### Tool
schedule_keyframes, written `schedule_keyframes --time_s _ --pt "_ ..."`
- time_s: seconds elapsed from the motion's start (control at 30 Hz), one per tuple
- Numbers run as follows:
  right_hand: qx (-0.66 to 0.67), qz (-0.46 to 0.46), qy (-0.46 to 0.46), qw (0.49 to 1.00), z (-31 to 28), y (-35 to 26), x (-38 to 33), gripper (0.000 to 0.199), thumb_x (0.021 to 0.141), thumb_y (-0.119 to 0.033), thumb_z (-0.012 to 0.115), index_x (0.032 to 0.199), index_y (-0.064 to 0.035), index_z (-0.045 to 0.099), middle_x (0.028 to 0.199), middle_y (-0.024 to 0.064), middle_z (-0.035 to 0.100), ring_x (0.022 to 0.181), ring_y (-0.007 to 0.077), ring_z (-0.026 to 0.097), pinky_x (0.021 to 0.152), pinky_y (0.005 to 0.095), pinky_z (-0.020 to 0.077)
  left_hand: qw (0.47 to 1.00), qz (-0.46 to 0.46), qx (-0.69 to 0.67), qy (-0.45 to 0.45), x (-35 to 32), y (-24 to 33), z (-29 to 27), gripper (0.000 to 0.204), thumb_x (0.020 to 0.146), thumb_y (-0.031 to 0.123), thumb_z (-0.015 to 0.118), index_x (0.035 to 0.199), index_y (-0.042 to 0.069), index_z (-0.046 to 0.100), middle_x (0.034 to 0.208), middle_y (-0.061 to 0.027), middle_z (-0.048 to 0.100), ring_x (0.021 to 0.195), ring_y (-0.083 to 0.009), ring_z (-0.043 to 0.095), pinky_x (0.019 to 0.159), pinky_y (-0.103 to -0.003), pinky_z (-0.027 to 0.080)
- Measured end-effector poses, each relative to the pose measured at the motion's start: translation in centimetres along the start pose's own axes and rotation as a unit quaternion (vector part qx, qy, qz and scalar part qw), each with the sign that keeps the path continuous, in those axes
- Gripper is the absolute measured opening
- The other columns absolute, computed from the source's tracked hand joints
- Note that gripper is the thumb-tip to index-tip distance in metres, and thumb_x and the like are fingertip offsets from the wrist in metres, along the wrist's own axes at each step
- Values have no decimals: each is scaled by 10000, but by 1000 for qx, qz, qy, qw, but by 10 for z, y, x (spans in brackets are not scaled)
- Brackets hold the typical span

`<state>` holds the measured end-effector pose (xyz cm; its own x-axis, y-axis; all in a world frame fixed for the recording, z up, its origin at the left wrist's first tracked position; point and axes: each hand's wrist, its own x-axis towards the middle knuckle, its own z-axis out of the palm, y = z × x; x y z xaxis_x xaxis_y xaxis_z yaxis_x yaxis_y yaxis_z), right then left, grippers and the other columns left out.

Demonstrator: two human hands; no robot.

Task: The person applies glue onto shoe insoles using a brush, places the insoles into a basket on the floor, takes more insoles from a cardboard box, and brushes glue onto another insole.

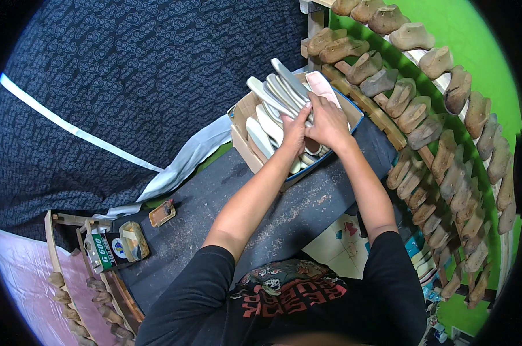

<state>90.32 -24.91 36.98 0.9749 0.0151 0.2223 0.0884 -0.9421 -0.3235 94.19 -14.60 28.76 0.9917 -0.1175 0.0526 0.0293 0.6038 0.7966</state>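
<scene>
— Cardboard, that box (245, 109) at the far edge of the dark worktop (261, 207)?

— Yes, with a blue rim on its right side. It is packed with pale insoles (266, 124), flat and shoe-shaped, standing on edge and fanned toward the far left.

— And the hands?

— Both are in the box. The left hand (295, 128) lies flat, fingers together, pressed against the insoles. The right hand (329, 122) is just beside it, touching it, fingers curled down over the stack — whether it truly pinches one insole, I cannot tell.

— What else is on the worktop?

— Near its left edge, a small brown-rimmed tin (162, 213). Further left, at the near-left corner, a green and black carton (106, 250) beside a worn yellowish block (135, 240). A pale paper sheet (338, 245) lies near the person's right elbow.

— Beyond the right edge?

— Rows of wooden shoe lasts (413, 112) on a rack, curving before a green wall (480, 40).
</scene>
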Motion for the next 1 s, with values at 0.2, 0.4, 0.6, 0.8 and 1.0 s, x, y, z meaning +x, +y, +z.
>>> schedule_keyframes --time_s 0.2,0.4,0.6,0.8,1.0 --pt "195 -192 -87 958 -7 21 15 720 874 -368 741 1485 -99 470 1362 192 542 1271 379 512 1098 452 388 997 -44 -58 -12 1 36 -45 624 885 185 778 1396 30 456 1256 -118 636 1123 -248 645 980 -397 547" --pt "403 -183 -3 897 16 -5 31 509 887 -295 769 1313 -108 562 1257 89 519 1150 214 485 1016 361 411 993 -69 -74 -64 -22 75 -77 699 939 386 718 1444 11 414 1295 -170 627 1172 -282 661 1012 -426 571" --pt "333 -175 -44 926 15 -75 17 760 776 -364 866 1347 -106 435 1340 175 464 1317 338 432 1146 414 336 997 -36 -5 -72 -57 128 -116 800 937 467 699 1473 -17 356 1319 -204 609 1167 -299 666 1004 -437 579" --pt "459 -46 -77 884 42 -139 -13 957 745 -409 896 1394 -39 298 1314 281 506 1155 339 605 1004 423 493 999 -32 4 -40 -94 172 -145 1074 885 864 241 1565 33 263 1436 -218 531 1289 -316 587 1031 -437 552" --pt "423 -44 -62 903 80 -179 -60 793 824 -325 828 1371 -15 345 1286 279 530 1165 336 601 990 430 502 987 -84 119 60 -136 173 -202 992 938 805 180 1552 40 327 1406 -194 564 1270 -287 604 1017 -401 556"
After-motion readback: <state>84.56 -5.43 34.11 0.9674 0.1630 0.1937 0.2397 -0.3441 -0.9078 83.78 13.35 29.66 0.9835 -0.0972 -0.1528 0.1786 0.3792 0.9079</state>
